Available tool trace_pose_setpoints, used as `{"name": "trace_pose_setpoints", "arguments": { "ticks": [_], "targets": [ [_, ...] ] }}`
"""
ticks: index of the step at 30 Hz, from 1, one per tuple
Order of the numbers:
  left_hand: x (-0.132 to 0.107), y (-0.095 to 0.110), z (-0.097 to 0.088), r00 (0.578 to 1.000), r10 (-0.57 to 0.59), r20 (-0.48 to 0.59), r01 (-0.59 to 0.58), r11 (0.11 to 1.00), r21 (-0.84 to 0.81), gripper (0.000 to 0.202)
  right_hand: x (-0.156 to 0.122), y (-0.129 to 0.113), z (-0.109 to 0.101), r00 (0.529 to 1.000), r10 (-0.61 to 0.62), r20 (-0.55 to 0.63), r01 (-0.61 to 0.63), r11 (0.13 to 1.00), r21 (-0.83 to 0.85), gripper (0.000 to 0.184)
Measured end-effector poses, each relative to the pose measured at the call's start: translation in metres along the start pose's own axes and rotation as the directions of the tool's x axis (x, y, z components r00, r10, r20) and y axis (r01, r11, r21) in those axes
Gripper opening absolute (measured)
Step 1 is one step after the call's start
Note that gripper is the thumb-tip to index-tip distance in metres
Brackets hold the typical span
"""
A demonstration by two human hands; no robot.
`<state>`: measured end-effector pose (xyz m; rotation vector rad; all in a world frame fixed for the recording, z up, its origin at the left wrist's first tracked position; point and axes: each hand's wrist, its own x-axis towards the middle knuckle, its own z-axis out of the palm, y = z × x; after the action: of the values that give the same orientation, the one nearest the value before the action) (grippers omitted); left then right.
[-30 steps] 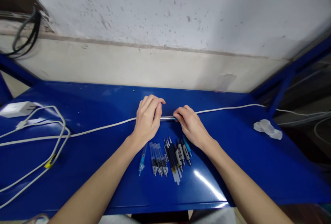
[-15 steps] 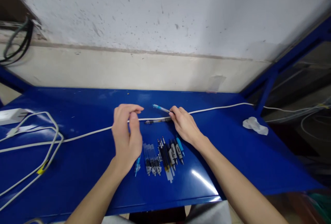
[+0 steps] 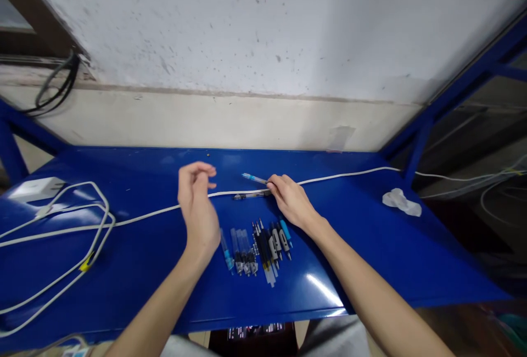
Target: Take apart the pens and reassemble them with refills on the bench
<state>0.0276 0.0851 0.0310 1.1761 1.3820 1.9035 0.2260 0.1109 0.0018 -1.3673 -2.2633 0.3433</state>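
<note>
My right hand (image 3: 291, 200) rests on the blue shelf (image 3: 370, 258), fingers pinched on a thin pen refill with a blue tip (image 3: 254, 178) that points up and left. Just beside its fingertips a clear pen barrel (image 3: 251, 195) lies along the white cable (image 3: 164, 210). My left hand (image 3: 198, 203) hovers above the shelf to the left, fingers curled loosely apart and holding nothing. Near the front edge, between my forearms, lies a row of several pens and pen parts (image 3: 257, 244), some black, some clear, some blue.
A white charger block (image 3: 37, 188) with looped white cables (image 3: 88, 225) lies at the left. A crumpled white tissue (image 3: 397, 200) sits at the right. A white wall stands behind the shelf; blue frame posts (image 3: 420, 148) rise at the right.
My hands were together on one pen over the cable. They separated: the right hand came away with the blue-tipped refill, the barrel lies on the shelf, and the left hand has lifted clear.
</note>
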Motion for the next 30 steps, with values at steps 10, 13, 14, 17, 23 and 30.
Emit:
{"name": "trace_pose_setpoints", "arguments": {
  "ticks": [10, 13, 14, 17, 23, 30],
  "targets": [
    [0.035, -0.032, 0.025, 0.35, 0.381, 0.855, -0.874, 0.462, 0.152, 0.024, 0.0, 0.005, -0.002, 0.985, -0.157, -0.076, 0.164, 0.983, 0.088, 0.027],
    [0.035, -0.034, 0.014, 0.378, 0.385, 0.842, -0.878, 0.437, 0.195, 0.022, 0.001, 0.01, -0.001, 0.975, -0.131, -0.179, 0.162, 0.971, 0.173, 0.026],
    [0.036, -0.034, 0.013, 0.379, 0.389, 0.84, -0.881, 0.428, 0.199, 0.02, 0.001, 0.011, 0.0, 0.974, -0.117, -0.196, 0.154, 0.97, 0.189, 0.026],
    [0.037, -0.036, 0.015, 0.371, 0.392, 0.842, -0.895, 0.391, 0.212, 0.021, 0.001, 0.01, 0.002, 0.977, -0.1, -0.189, 0.13, 0.979, 0.157, 0.03],
    [0.03, -0.044, 0.019, 0.43, 0.381, 0.818, -0.876, 0.396, 0.276, 0.025, 0.001, 0.002, 0.002, 0.955, -0.103, -0.28, 0.123, 0.991, 0.054, 0.024],
    [0.033, -0.048, 0.015, 0.452, 0.414, 0.79, -0.844, 0.484, 0.23, 0.023, 0.002, -0.001, -0.004, 0.972, -0.053, -0.228, 0.079, 0.991, 0.106, 0.02]
  ]
}}
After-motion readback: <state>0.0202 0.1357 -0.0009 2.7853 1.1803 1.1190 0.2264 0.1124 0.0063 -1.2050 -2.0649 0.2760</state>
